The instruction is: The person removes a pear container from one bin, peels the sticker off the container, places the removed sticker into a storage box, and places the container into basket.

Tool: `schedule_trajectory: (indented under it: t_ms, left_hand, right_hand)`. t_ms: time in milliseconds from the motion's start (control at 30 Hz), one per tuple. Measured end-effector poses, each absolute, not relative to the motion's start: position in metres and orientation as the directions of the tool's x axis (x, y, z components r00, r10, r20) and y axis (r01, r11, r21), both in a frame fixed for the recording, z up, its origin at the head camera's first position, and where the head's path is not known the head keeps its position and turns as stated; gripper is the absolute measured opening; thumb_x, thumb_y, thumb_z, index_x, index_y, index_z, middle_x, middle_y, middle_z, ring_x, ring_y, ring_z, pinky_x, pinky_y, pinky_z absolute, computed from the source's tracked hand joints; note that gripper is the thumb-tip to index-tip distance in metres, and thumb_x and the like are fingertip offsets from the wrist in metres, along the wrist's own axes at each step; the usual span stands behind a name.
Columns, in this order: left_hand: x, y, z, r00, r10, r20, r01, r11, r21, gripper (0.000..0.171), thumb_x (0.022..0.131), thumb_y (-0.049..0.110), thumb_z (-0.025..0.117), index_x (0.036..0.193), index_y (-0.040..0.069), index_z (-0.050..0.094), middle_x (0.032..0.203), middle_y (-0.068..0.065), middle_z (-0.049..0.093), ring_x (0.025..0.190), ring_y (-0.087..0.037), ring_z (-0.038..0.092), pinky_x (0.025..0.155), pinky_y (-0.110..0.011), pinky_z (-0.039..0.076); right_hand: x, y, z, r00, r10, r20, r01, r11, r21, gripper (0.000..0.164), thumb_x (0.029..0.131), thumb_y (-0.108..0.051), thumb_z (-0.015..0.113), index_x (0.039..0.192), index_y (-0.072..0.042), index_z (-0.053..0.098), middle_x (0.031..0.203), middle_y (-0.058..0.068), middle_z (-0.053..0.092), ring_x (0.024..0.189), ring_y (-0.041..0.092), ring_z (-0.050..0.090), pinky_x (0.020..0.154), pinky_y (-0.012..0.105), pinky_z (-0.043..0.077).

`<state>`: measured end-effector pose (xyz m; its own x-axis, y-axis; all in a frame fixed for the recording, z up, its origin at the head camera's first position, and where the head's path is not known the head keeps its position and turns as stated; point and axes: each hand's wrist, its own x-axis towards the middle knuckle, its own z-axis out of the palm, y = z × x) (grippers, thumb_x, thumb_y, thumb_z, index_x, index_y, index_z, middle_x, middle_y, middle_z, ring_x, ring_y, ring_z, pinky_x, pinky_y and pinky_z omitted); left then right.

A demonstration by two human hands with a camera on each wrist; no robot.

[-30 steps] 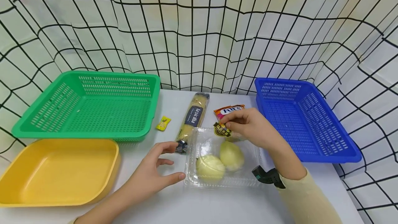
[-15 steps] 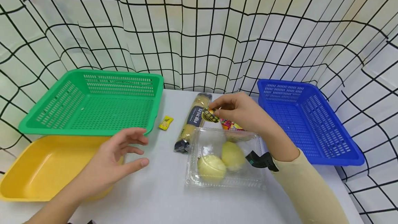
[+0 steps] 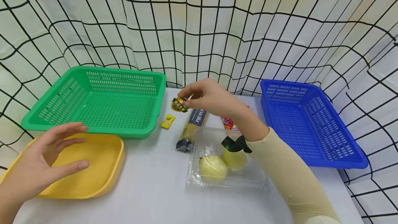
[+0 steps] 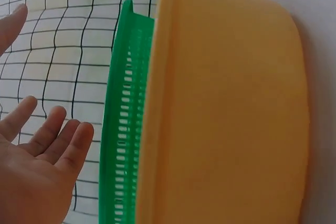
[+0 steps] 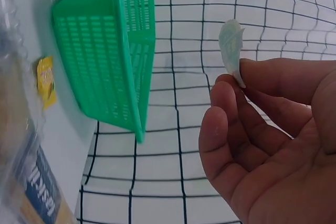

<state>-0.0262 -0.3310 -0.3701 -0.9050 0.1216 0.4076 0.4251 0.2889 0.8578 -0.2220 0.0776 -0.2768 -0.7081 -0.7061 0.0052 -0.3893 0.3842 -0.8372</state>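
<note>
My right hand pinches a black-and-gold sticker between thumb and fingertips, above the far end of a pasta package. The pale underside of the sticker faces the right wrist view. My left hand is over the yellow basin, fingers spread and holding nothing. Below my right forearm is a clear plastic clamshell box with two pale yellow-green fruits inside. A small yellow wrapped candy lies left of the pasta. A colourful candy bag is partly hidden by my right arm.
A green perforated basket stands at the back left, behind the yellow basin. A blue perforated basket is on the right. Black-gridded white cloth encloses the back and sides of the white table.
My right hand has carried the sticker left and away from the box, past the candy bag and over the pasta. My left hand has moved left from beside the box to the yellow basin.
</note>
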Motion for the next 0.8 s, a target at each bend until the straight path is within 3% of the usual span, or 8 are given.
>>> schedule_trajectory:
  t_ms: [133,300,333,433,533,667,733,800]
  left_hand:
    - [-0.016,-0.352,-0.381,-0.932,0.014,0.362,0.307,0.561,0.769,0.112,0.065,-0.029,0.088,0.163,0.005,0.047,0.157,0.005,0.053,0.131,0.005,0.055,0.108,-0.005,0.037]
    - [-0.008,-0.379,-0.394,-0.907,-0.121,0.403,0.223,0.673,0.705,0.12,0.062,-0.023,0.093,0.166,0.013,0.046,0.156,0.021,0.047,0.141,0.009,0.04,0.107,0.001,0.03]
    - [-0.005,-0.385,-0.398,-0.903,-0.142,0.406,0.202,0.694,0.691,0.121,0.062,-0.022,0.094,0.167,0.012,0.045,0.158,0.022,0.046,0.144,0.01,0.037,0.106,0.002,0.029]
    - [0.003,-0.397,-0.408,-0.913,-0.181,0.366,0.106,0.761,0.64,0.122,0.067,-0.013,0.098,0.17,0.009,0.036,0.172,0.006,0.037,0.157,0.006,0.024,0.105,0.006,0.023]
    - [0.01,-0.409,-0.419,-0.917,-0.214,0.337,0.037,0.795,0.605,0.121,0.074,-0.005,0.098,0.173,0.009,0.03,0.178,0.002,0.026,0.158,0.01,0.015,0.104,0.007,0.019]
    - [0.014,-0.422,-0.43,-0.904,-0.257,0.341,0.002,0.797,0.605,0.121,0.073,0.002,0.1,0.172,0.008,0.03,0.171,0.027,0.022,0.148,0.021,0.016,0.104,0.007,0.017]
    - [0.015,-0.426,-0.433,-0.908,-0.259,0.33,-0.017,0.809,0.588,0.123,0.073,0.007,0.101,0.173,0.006,0.029,0.171,0.025,0.021,0.155,0.013,0.014,0.104,0.007,0.013]
    - [0.017,-0.429,-0.435,-0.913,-0.254,0.318,-0.03,0.821,0.57,0.125,0.072,0.01,0.103,0.172,0.003,0.028,0.177,0.011,0.021,0.163,-0.002,0.013,0.103,0.008,0.011]
  right_hand:
    - [-0.226,0.052,-0.279,-0.665,-0.746,-0.007,-0.393,0.358,-0.847,0.028,0.103,-0.011,0.076,0.131,-0.013,0.078,0.122,-0.005,0.077,0.107,0.018,0.073,0.092,0.035,0.061]
    - [-0.224,0.02,-0.277,-0.585,-0.811,-0.012,-0.425,0.319,-0.847,0.032,0.104,-0.009,0.075,0.137,-0.008,0.075,0.126,-0.001,0.076,0.108,0.017,0.073,0.091,0.03,0.061]
    - [-0.223,0.014,-0.275,-0.57,-0.822,-0.014,-0.429,0.311,-0.848,0.034,0.104,-0.009,0.075,0.138,-0.007,0.074,0.128,0.0,0.075,0.108,0.017,0.073,0.092,0.029,0.061]
    - [-0.221,-0.003,-0.271,-0.535,-0.845,-0.013,-0.443,0.293,-0.847,0.037,0.104,-0.007,0.075,0.14,-0.005,0.072,0.134,0.001,0.073,0.11,0.015,0.072,0.094,0.025,0.06]
    - [-0.219,-0.017,-0.267,-0.509,-0.861,-0.012,-0.44,0.272,-0.856,0.038,0.103,-0.006,0.075,0.141,-0.004,0.071,0.135,0.001,0.072,0.11,0.014,0.072,0.095,0.023,0.06]
    - [-0.216,-0.036,-0.27,-0.488,-0.873,0.008,-0.417,0.225,-0.881,0.038,0.101,-0.004,0.076,0.139,-0.003,0.072,0.13,-0.001,0.073,0.106,0.013,0.073,0.093,0.024,0.061]
    - [-0.214,-0.045,-0.273,-0.481,-0.876,0.01,-0.399,0.208,-0.893,0.037,0.1,-0.002,0.077,0.137,-0.002,0.073,0.126,-0.001,0.074,0.104,0.013,0.073,0.092,0.023,0.061]
    - [-0.211,-0.055,-0.277,-0.477,-0.879,0.003,-0.391,0.209,-0.896,0.037,0.1,-0.001,0.078,0.137,-0.003,0.074,0.123,-0.002,0.074,0.103,0.011,0.073,0.091,0.022,0.06]
